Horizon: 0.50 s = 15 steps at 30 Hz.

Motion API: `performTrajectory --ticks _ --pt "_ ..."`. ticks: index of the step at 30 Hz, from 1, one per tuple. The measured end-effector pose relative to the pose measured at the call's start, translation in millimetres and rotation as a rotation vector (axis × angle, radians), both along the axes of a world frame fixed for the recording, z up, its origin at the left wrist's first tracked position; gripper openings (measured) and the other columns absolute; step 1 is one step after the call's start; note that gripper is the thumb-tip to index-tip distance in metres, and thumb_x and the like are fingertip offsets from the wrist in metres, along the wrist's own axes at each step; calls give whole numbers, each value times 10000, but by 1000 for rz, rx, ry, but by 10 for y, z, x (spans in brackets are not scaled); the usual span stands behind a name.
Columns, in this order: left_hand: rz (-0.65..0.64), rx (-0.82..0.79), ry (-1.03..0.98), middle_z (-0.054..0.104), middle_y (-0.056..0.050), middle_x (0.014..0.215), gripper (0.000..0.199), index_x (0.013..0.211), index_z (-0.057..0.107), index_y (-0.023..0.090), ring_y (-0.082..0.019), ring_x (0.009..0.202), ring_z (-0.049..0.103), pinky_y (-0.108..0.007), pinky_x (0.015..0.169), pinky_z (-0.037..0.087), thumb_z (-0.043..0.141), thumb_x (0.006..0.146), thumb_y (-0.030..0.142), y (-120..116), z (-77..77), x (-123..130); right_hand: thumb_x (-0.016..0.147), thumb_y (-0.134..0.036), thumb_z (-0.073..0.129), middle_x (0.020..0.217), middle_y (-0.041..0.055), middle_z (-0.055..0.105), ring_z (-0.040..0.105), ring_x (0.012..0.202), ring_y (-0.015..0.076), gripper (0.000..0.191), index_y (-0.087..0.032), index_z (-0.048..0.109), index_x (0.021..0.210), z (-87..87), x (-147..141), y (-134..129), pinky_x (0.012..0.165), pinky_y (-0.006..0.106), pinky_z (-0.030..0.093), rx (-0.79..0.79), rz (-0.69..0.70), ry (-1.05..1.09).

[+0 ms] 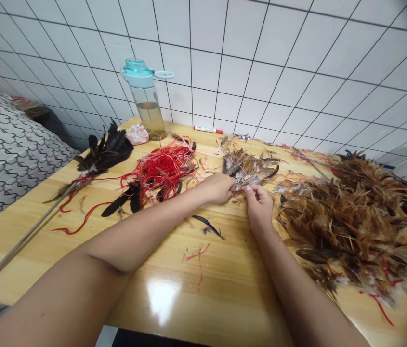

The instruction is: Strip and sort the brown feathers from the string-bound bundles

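Note:
Both my hands meet at the near edge of a small pile of brown and grey feathers (252, 164) in the middle of the table. My left hand (219, 188) is closed, its fingertips at pale fluffy feather bases. Close by on the right, my right hand (261, 205) is curled in a pinch, thumb against fingers; what lies in it is too small to make out. Left of them sits a tangled heap of red string (163, 166). A stick (26, 241) with black feathers (107, 147) bound at its end by red string lies at the left.
A large heap of brown feathers (351, 217) covers the table's right side. A water bottle (149, 106) with a turquoise lid stands by the tiled wall (210, 62), near a marker (208, 129) and crumpled tissue (137, 134). One dark feather (208, 224) lies in front of my hands.

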<state>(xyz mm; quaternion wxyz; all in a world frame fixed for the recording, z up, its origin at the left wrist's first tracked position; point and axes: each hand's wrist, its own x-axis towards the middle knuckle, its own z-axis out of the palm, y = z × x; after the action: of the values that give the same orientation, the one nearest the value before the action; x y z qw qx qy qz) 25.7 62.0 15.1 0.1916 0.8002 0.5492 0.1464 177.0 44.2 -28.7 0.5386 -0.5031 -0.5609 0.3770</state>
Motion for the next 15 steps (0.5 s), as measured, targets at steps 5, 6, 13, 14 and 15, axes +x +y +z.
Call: performTrajectory --ticks 5,6,13,14,15 --pt "-11 -105 -335 598 14 663 48 724 578 165 -113 621 516 -212 595 357 620 713 185 87 89 -125 765 -471 571 624 -16 561 466 590 126 276 -201 561 711 -7 5 5 566 253 402 14 -12 -28" --pt "7 -133 -467 585 23 658 70 741 563 161 -101 605 512 -205 586 363 620 725 199 104 107 -144 767 -475 565 614 -21 547 456 584 124 278 -204 551 705 -5 2 2 561 250 396 14 -12 -39" --pt "68 -329 -971 494 59 564 133 753 503 141 -47 489 434 -176 508 319 621 762 201 65 133 -50 766 -446 557 613 -16 545 470 581 140 239 -219 538 691 24 -23 -30 559 271 397 6 58 -83" --pt "69 -313 -964 492 60 569 125 754 509 136 -43 496 427 -174 513 316 623 759 187 50 131 -28 766 -440 559 620 -12 555 479 586 143 233 -219 540 692 26 -22 -31 565 274 402 3 70 -88" --pt "67 -295 -957 493 60 578 115 759 514 133 -42 508 427 -174 523 320 622 758 174 38 128 -9 768 -436 560 624 -11 562 485 591 145 230 -219 541 693 26 -20 -31 572 276 406 1 80 -91"
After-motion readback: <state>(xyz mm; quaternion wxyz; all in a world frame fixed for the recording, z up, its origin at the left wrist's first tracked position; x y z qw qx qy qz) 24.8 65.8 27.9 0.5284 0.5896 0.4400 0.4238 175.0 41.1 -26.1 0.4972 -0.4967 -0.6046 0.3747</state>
